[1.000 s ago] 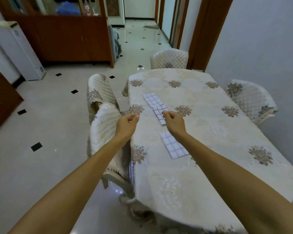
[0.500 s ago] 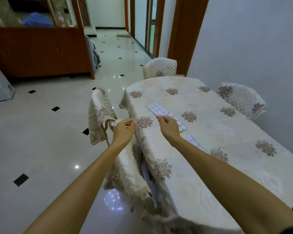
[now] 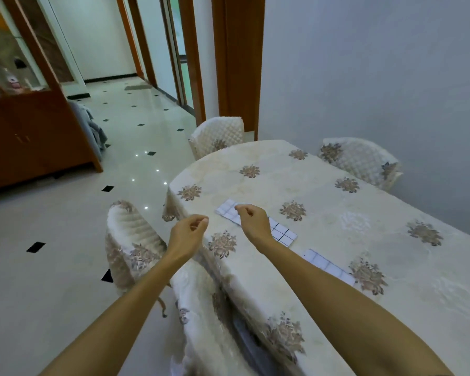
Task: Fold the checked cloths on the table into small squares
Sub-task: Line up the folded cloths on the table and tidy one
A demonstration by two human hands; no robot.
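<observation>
Two white checked cloths lie flat on the table point(image 3: 337, 207), which has a cream flowered cover. The far cloth point(image 3: 282, 232) is a long strip, and my right hand point(image 3: 251, 219) hovers over its middle and hides part of it. My right forearm partly covers the near cloth point(image 3: 329, 267). The right hand's fingers are curled shut, thumb against forefinger, with no cloth visible in them. My left hand point(image 3: 189, 230) is also curled shut and holds nothing. It is beyond the table's left edge, above a chair.
Quilted covered chairs stand at the left edge point(image 3: 130, 240), the far end point(image 3: 217, 134) and the right side point(image 3: 361, 161). A wooden cabinet point(image 3: 33, 137) stands at the left across the tiled floor. A wall runs close behind the table.
The view has swung right and up. Both hands shifted toward the table's left edge. The far cloth, bunched under my right hand before, now lies flat as a strip.
</observation>
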